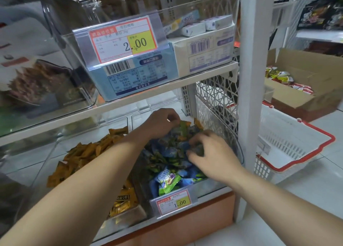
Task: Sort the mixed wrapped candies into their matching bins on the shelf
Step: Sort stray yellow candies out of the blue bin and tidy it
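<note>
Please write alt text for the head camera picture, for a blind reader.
Two hands dig in a clear shelf bin of mixed blue and green wrapped candies: the left hand pinches a green wrapper, the right hand grips candies. A second bin of orange candies stands beside it.

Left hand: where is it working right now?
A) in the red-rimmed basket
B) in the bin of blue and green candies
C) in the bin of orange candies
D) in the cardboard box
B: the left hand pinches a green wrapper above the blue and green candies in the right-hand bin; the orange candies lie in the next bin over.
</note>
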`<move>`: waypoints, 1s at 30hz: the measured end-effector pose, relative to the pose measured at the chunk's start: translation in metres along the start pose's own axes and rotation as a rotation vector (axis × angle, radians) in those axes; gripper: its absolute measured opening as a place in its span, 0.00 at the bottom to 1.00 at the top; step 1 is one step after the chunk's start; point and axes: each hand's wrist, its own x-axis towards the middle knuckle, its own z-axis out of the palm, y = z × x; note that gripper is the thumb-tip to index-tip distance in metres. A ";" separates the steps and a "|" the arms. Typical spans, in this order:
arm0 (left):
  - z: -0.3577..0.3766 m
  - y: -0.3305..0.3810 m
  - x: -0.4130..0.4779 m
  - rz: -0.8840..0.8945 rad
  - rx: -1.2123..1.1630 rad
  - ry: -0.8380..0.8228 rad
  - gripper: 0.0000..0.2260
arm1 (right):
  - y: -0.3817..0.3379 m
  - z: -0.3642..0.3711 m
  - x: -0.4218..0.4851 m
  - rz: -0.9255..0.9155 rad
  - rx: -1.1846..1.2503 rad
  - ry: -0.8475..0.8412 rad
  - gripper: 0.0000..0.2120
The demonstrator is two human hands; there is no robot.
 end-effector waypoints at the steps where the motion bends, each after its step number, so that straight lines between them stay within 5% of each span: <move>1: -0.004 0.000 -0.004 0.014 -0.028 -0.007 0.03 | 0.001 -0.001 0.002 0.029 0.051 0.058 0.17; 4: -0.014 0.001 -0.016 0.079 -0.006 -0.194 0.06 | 0.006 0.000 0.009 0.080 0.103 0.099 0.24; 9: -0.021 0.007 -0.027 0.139 0.066 -0.375 0.02 | 0.007 0.003 0.011 -0.022 0.010 -0.142 0.39; 15: -0.023 0.016 -0.035 0.074 0.032 -0.524 0.04 | 0.008 0.004 0.010 -0.132 -0.081 -0.238 0.20; 21: -0.016 0.027 0.001 -0.089 0.313 -0.520 0.20 | 0.009 0.007 0.006 -0.149 -0.126 -0.208 0.16; 26: 0.027 0.022 0.033 -0.059 0.520 -0.342 0.11 | 0.012 0.009 0.005 -0.119 -0.090 -0.197 0.17; 30: 0.042 0.000 0.040 -0.069 0.409 -0.383 0.12 | 0.017 0.007 0.005 -0.108 -0.083 -0.195 0.18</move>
